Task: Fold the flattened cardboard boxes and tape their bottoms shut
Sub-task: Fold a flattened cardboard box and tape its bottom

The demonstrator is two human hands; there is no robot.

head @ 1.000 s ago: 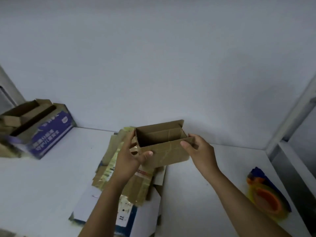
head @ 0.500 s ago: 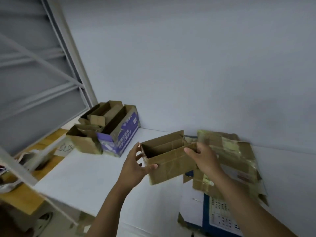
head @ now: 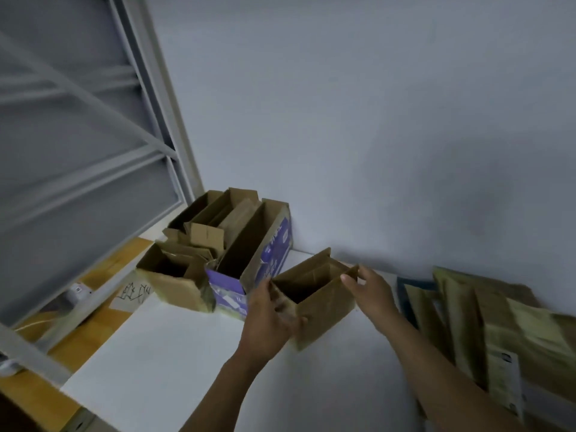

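Where the box is: the small brown box [head: 324, 304] stands open side up at centre frame, over the white table [head: 187, 353] and just right of the purple-printed box [head: 271, 260]. I cannot tell whether its bottom touches the table.
Left hand: the left hand [head: 268, 325] wraps the box's left end, thumb on the front face and fingers curled round the corner.
Right hand: the right hand [head: 374, 294] pinches the rim at the right end, thumb in front and fingers behind.
Likely handling: light and empty, with thin corrugated walls. It is probably stiff at the creases but easy to skew or crush mid-panel.
Best hold: opposite ends near the corners, where the walls brace each other.
Bottom seam: hidden, so taped or not cannot be told.
Stock: a pile of flattened boxes [head: 498, 322] lies at the right edge of the frame.
Neighbours: an open brown box [head: 177, 285] sits left of the purple one.
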